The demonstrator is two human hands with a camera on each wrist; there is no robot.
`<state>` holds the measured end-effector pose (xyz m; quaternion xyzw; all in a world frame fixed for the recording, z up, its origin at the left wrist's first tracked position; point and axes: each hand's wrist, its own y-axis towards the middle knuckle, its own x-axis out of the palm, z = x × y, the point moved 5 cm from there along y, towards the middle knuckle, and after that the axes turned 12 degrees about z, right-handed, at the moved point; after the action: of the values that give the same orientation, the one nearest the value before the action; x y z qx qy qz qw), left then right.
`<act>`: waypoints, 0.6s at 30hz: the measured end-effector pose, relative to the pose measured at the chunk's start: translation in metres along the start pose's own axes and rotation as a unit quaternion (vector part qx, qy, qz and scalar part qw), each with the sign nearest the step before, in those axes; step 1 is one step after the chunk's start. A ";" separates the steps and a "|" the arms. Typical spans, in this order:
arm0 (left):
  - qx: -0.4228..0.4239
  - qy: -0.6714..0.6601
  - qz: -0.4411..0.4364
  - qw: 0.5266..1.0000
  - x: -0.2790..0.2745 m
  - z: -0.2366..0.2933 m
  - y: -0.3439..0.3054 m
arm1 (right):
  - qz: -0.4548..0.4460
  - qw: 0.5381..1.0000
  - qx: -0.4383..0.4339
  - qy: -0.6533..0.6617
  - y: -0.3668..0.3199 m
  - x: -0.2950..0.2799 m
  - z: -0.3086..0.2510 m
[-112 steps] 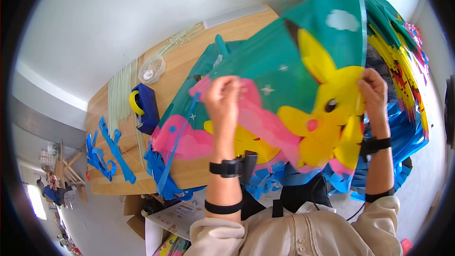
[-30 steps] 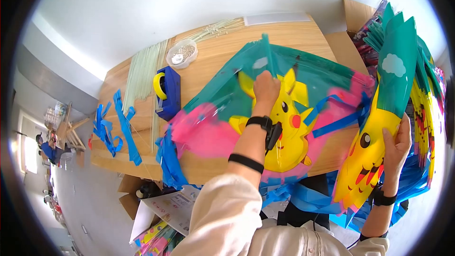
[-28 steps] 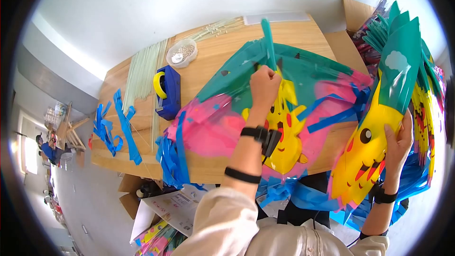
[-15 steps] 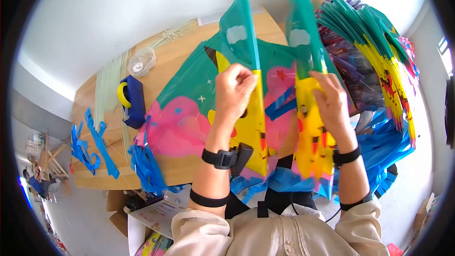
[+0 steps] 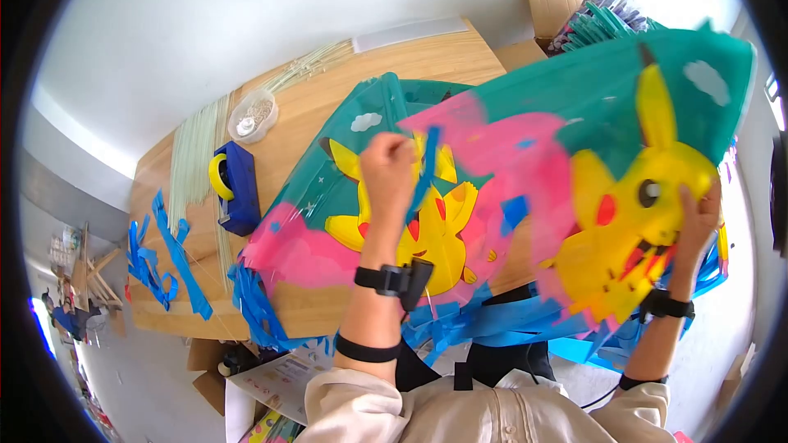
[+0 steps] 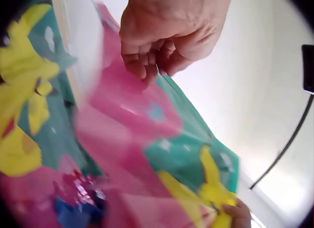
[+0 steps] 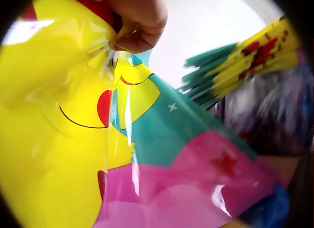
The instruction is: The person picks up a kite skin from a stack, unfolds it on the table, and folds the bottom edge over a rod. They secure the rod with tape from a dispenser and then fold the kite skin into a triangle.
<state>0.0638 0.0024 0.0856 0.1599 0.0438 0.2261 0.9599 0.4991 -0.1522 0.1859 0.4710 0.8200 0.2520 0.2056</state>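
Note:
A thin plastic kite point(image 5: 525, 143), green and pink with a yellow cartoon figure, is spread in the air between both hands. My left hand point(image 5: 387, 176) pinches its pink corner; the left wrist view shows thumb and fingertips point(image 6: 151, 73) meeting at that edge. At the right, my right hand point(image 5: 699, 217) grips the kite's middle, where the plastic bunches into creases under the fingers point(image 7: 135, 41). A second kite point(image 5: 300, 250) of the same print lies on the wooden table, partly covered by the left forearm and the raised kite. A blue strip point(image 5: 427, 172) hangs beside the left hand.
On the table are a blue tape dispenser point(image 5: 238, 193), a clear bowl point(image 5: 253, 116) of small parts, thin pale rods point(image 5: 197, 156) and loose blue strips point(image 5: 182, 254). Folded kites point(image 7: 250, 58) are stacked at the right, near a cardboard box point(image 5: 550, 12).
Half a second ago the right hand held this kite folded, and the left gripped the table kite's fold. The left has let that go and now holds the other's corner; the right has moved rightward.

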 end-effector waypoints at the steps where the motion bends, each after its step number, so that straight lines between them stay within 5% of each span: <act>1: -0.004 0.050 0.071 0.996 -0.013 -0.026 0.011 | 0.018 0.999 -0.017 -0.024 0.017 -0.018 0.005; 5: -0.023 0.157 0.032 0.987 -0.014 -0.096 0.032 | 0.000 0.996 -0.072 -0.051 0.032 -0.028 -0.026; 14: 0.043 0.394 -0.014 0.918 0.026 -0.126 0.037 | -0.082 0.993 -0.085 -0.024 -0.027 0.043 -0.044; 18: 0.066 0.450 -0.039 0.889 0.031 -0.125 0.039 | -0.109 0.989 -0.051 0.086 -0.042 0.065 -0.046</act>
<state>0.0561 0.0851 -0.0200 0.1025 0.4926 0.2329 0.8322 0.4138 -0.1237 0.1903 0.3443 0.8671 0.3090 0.1844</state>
